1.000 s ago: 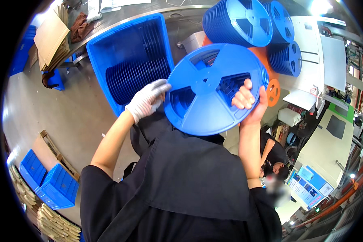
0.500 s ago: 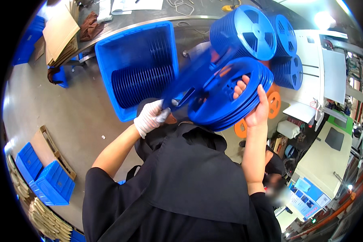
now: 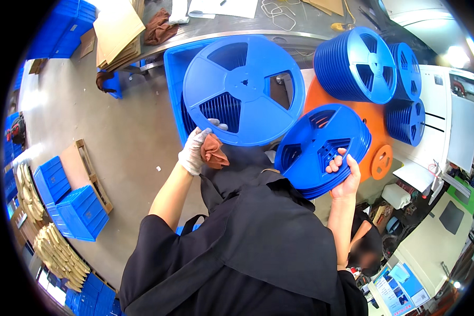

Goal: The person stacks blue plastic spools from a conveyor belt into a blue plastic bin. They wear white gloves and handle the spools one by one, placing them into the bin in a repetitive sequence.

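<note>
My left hand (image 3: 190,154), in a white glove, grips the lower edge of a single flat blue reel (image 3: 243,84). A brown cloth (image 3: 214,151) is bunched in the same hand. The reel faces up, and dark slots show through its windows. My bare right hand (image 3: 348,176) holds a stack of blue reels (image 3: 313,145), its fingers hooked into a window and the thumb along the rim. Behind the single reel stands a blue bin (image 3: 171,79) with more reels in it, partly hidden.
Large stacks of blue reels (image 3: 373,63) stand at the far right beside an orange disc (image 3: 321,95). A smaller orange reel (image 3: 382,162) lies nearer. The metal table (image 3: 284,36) runs across the back. Cardboard sheets (image 3: 118,37) lean left; blue crates (image 3: 81,213) sit on the floor. Another person (image 3: 366,245) is at right.
The single reel has swung from a steep, blurred tilt beside the stack to facing up, over the bin. The stack in my right hand has come apart from it. My view has shifted left.
</note>
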The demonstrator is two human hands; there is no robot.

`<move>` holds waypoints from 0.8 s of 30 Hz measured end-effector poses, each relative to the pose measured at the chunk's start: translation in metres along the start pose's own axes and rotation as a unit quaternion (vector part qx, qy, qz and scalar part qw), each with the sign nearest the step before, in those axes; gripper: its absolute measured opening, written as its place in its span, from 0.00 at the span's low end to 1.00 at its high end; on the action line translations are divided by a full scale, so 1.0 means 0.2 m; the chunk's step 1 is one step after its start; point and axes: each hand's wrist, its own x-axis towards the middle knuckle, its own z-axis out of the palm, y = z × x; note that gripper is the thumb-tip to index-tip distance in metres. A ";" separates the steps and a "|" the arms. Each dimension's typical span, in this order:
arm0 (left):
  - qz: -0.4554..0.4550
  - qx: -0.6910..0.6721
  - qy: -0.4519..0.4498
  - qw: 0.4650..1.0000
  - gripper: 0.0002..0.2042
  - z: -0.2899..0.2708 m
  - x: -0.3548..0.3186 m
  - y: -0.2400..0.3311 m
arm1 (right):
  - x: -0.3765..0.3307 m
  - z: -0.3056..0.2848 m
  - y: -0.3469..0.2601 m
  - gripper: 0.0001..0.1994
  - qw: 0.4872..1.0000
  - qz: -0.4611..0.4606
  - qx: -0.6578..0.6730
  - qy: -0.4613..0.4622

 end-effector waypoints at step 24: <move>-0.089 0.293 0.179 0.935 0.06 -0.15 0.92 -0.28 | -0.12 -0.06 0.09 0.15 0.998 -0.046 -0.031 0.038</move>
